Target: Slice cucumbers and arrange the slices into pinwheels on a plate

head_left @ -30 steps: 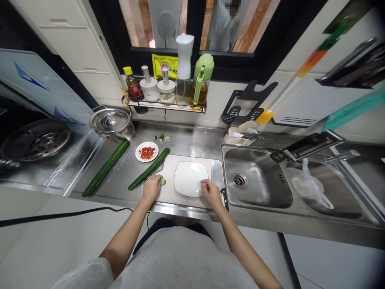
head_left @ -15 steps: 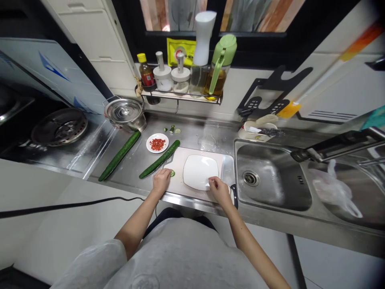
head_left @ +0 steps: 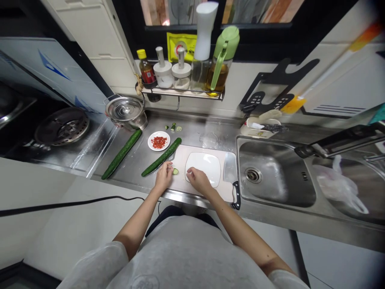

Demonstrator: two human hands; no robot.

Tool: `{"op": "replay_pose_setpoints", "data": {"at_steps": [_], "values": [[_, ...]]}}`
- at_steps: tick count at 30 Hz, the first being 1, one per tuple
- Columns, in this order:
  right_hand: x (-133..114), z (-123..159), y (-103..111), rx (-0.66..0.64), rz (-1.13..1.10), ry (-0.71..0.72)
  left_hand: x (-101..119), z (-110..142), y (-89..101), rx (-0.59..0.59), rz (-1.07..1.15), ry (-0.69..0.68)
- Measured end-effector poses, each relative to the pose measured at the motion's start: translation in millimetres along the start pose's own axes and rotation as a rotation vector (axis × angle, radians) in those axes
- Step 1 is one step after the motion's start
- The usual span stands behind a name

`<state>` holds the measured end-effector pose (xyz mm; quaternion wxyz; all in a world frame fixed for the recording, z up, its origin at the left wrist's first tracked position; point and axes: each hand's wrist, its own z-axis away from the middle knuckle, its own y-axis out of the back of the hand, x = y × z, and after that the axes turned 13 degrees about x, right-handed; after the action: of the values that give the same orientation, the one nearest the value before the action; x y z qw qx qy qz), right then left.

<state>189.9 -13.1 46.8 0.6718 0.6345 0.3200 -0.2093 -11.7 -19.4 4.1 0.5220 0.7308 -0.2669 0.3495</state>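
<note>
My left hand (head_left: 164, 177) is closed at the left part of the pale cutting board (head_left: 177, 185), its fingers against a few cucumber slices (head_left: 175, 171). Over the left edge of a white square plate (head_left: 207, 166) is my right hand (head_left: 199, 181), its fingers pinched together; anything between them is too small to make out. The plate lies on the board, its visible surface bare. A whole cucumber (head_left: 161, 157) lies just beyond my left hand, and a second cucumber (head_left: 122, 154) rests further left. Right of the plate, a knife (head_left: 236, 194) lies with its black handle toward me.
A small dish of chopped red chili (head_left: 159, 141) sits behind the nearer cucumber, with cucumber ends (head_left: 173, 127) beyond it. A lidded steel pot (head_left: 126, 112) stands back left. The sink (head_left: 275, 172) is on the right. A seasoning shelf (head_left: 183, 93) hangs on the wall.
My right hand has moved left from the plate's right edge to its left edge, closer to my left hand. My left hand has shifted slightly, still by the cucumber slices.
</note>
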Motion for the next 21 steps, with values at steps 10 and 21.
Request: {"op": "replay_pose_setpoints", "data": {"at_steps": [10,21], "values": [[-12.2,-23.1,-20.1,0.001,-0.177,0.079,24.6,-3.0,0.8,-0.096,0.284,0.103],[-10.9,-8.8,0.6,0.211,-0.385,0.025,58.7,0.5,4.1,-0.422,0.628,0.893]]}}
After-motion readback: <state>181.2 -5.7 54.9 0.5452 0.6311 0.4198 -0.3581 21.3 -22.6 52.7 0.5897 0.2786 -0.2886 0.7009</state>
